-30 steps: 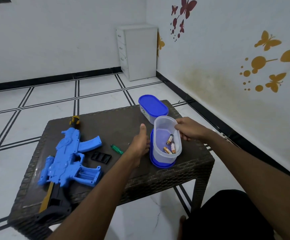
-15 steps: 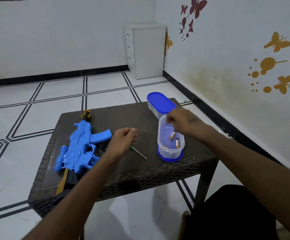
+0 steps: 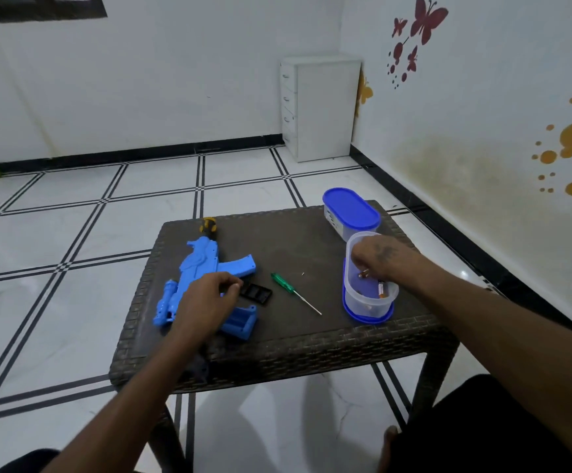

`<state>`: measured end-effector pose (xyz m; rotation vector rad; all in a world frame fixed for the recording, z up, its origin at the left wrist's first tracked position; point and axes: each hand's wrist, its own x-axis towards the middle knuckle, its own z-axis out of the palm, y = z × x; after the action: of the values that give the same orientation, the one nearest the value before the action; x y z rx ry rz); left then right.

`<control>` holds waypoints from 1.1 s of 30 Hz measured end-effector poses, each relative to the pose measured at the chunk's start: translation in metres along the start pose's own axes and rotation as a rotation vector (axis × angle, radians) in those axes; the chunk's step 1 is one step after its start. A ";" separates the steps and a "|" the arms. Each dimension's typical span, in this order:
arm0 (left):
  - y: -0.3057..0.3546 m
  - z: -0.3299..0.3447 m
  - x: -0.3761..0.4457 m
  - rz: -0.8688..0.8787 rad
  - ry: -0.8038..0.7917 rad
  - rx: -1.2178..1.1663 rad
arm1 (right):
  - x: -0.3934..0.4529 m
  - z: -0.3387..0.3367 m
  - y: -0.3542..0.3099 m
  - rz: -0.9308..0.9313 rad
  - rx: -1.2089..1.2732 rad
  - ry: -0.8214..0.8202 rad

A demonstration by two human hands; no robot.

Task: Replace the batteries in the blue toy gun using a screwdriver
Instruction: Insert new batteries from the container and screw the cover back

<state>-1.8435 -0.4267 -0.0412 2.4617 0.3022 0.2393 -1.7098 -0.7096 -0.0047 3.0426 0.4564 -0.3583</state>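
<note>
Reaching deeper into the tub (image 3: 353, 288), right-hand fingers (image 3: 358, 259) pinch a battery (image 3: 364, 274); left hand (image 3: 206, 302), loosely curled, moved over the gun (image 3: 199, 264).

right hand (image 3: 382, 256) in battery tub (image 3: 368, 302), toy gun (image 3: 202, 264)

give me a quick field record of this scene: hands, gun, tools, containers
left hand: over the blue toy gun, fingers loosely curled, holds nothing visible
right hand: reaching into the open container, fingers at a battery
battery cover: off, lying beside the gun
screwdriver: green handle, lying on the table, untouched
screw: loose on the table
closed container: blue lid on, behind the open one
</note>
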 end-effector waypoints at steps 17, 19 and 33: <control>-0.058 -0.026 -0.013 -0.063 -0.036 0.185 | -0.051 -0.016 -0.098 -0.330 0.682 0.307; -0.060 -0.026 -0.015 -0.060 -0.027 0.184 | -0.056 -0.001 -0.124 -0.332 0.870 0.245; -0.052 -0.023 -0.012 -0.118 -0.028 0.294 | -0.048 0.056 -0.167 -0.330 0.951 0.063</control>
<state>-1.8685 -0.3767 -0.0562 2.7214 0.5005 0.1158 -1.8154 -0.5680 -0.0494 3.8829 1.0605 -0.6490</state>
